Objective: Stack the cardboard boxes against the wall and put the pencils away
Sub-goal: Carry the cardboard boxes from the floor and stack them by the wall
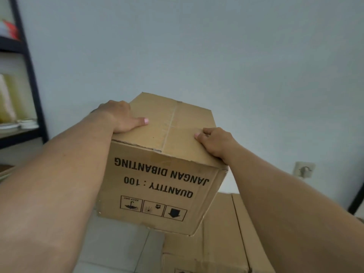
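A brown cardboard box (163, 182) printed upside down with "QUANTITY : 100" and "JANGAN DIBANTING" is held in front of the pale wall. My left hand (118, 117) grips its left top edge, thumb lying on the taped top. My right hand (214, 142) grips the right top edge, thumb on top too. The fingers of both hands are hidden down the box's sides. The box overlaps the far left corner of a larger cardboard box (218, 239) lying lower right; whether it touches it I cannot tell. No pencils are in view.
A black metal shelf unit (29, 75) with plates and packages stands at the left. The pale wall (197, 56) fills the background, with a socket (303, 169) low at the right. Light floor tiles (118, 243) show below the held box.
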